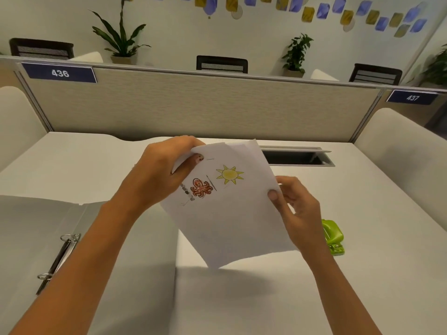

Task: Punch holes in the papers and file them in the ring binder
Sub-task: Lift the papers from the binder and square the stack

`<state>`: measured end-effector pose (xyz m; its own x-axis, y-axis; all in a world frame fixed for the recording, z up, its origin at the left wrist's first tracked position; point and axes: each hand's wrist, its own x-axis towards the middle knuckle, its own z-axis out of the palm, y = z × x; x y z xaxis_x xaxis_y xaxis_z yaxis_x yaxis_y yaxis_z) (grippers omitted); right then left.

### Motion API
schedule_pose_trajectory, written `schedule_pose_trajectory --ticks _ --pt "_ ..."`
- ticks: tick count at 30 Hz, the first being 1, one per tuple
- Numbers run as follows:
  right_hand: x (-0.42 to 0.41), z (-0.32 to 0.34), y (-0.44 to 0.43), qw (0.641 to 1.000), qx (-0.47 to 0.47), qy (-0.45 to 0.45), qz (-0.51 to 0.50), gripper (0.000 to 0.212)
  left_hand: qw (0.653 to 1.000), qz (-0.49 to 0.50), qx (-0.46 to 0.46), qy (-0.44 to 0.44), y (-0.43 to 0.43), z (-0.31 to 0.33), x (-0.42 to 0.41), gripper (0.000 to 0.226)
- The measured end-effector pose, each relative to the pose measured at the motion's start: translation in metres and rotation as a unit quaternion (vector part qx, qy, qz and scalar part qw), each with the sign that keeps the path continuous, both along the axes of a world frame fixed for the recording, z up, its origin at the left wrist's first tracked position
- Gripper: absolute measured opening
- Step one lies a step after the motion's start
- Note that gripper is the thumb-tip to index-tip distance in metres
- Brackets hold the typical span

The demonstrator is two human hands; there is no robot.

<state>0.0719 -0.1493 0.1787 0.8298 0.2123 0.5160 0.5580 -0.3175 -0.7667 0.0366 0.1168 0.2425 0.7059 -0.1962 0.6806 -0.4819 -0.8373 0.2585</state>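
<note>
Papers: a small stack of white papers (229,221) is held in the air over the middle of the desk (362,250), tilted, its lower corner clear of the surface with a shadow beneath. The top sheet bears a yellow sun and a red-brown octopus.
Left hand: the left hand (154,175) pinches the stack's upper left corner, thumb on top and fingers behind.
Right hand: the right hand (297,209) grips the right edge, thumb on the front and fingers curled behind.
Ring binder: the ring binder (31,233) lies open and flat at the left of the desk. Its right cover reaches under the left forearm, and its metal rings (66,238) stand along the spine.
Hole punch: a green hole punch (332,235) sits on the desk just beyond the right wrist, apart from the binder.
Open room: bare desk lies below the stack and to the right, between punch and desk edge.
Edges: a beige partition (193,105) closes the far side. Cream side panels (399,146) flank both ends. A dark cable slot (297,157) is cut into the desk just behind the stack.
Hidden: the right hand covers the punch's left part, and the stack hides the fingers behind it.
Cut off: the picture's left edge crops the binder's left cover.
Hard to make out: how many sheets are in the stack, whether the rings are closed, and the small grey marks beside the octopus.
</note>
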Motion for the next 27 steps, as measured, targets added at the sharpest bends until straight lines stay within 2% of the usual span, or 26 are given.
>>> schedule_pose_trajectory --ticks 1,3,4,6,8,9,10,12,15,16,18,22,27 --pt "0.001 -0.002 0.001 1.0 -0.001 0.016 0.024 0.013 1.0 0.0 0.001 -0.002 -0.001 0.002 0.0 0.021" --pt "0.0 -0.007 0.006 0.999 0.01 0.03 0.026 0.01 0.999 0.024 0.018 -0.023 -0.001 0.001 0.002 0.023" --pt "0.0 -0.01 0.008 0.999 0.024 0.034 0.009 0.011 0.997 0.056 0.033 -0.038 -0.001 -0.003 0.003 0.029" --pt "-0.002 -0.017 0.011 0.997 0.056 0.038 -0.028 0.011 0.988 0.142 0.026 -0.056 -0.001 -0.013 0.003 0.056" --pt "-0.003 -0.021 0.012 0.993 0.092 0.053 -0.056 0.01 0.975 0.197 -0.081 -0.063 -0.005 -0.025 -0.002 0.081" --pt "-0.004 -0.023 0.012 0.989 0.113 0.065 -0.065 0.011 0.965 0.208 -0.146 -0.061 -0.008 -0.032 -0.005 0.085" --pt "-0.005 -0.026 0.012 0.986 0.131 0.076 -0.073 0.012 0.956 0.205 -0.206 -0.047 -0.01 -0.041 -0.008 0.085" --pt "-0.008 -0.03 0.012 0.979 0.158 0.092 -0.086 0.013 0.934 0.146 -0.325 0.035 -0.016 -0.059 -0.012 0.077" --pt "-0.012 -0.038 0.014 0.97 0.186 0.112 -0.107 0.014 0.865 0.051 -0.464 0.185 -0.032 -0.078 -0.016 0.055" --pt "-0.013 -0.04 0.015 0.968 0.191 0.115 -0.114 0.015 0.843 0.043 -0.494 0.209 -0.038 -0.082 -0.017 0.047" --pt "-0.015 -0.043 0.017 0.964 0.204 0.118 -0.123 0.014 0.818 0.043 -0.538 0.198 -0.047 -0.086 -0.017 0.033" --pt "-0.019 -0.045 0.02 0.957 0.225 0.112 -0.145 0.012 0.825 0.071 -0.547 0.119 -0.054 -0.087 -0.017 0.017" --pt "-0.027 -0.066 0.024 0.948 0.235 0.135 -0.17 0.01 0.838 0.096 -0.524 0.118 -0.069 -0.102 -0.02 0.02"
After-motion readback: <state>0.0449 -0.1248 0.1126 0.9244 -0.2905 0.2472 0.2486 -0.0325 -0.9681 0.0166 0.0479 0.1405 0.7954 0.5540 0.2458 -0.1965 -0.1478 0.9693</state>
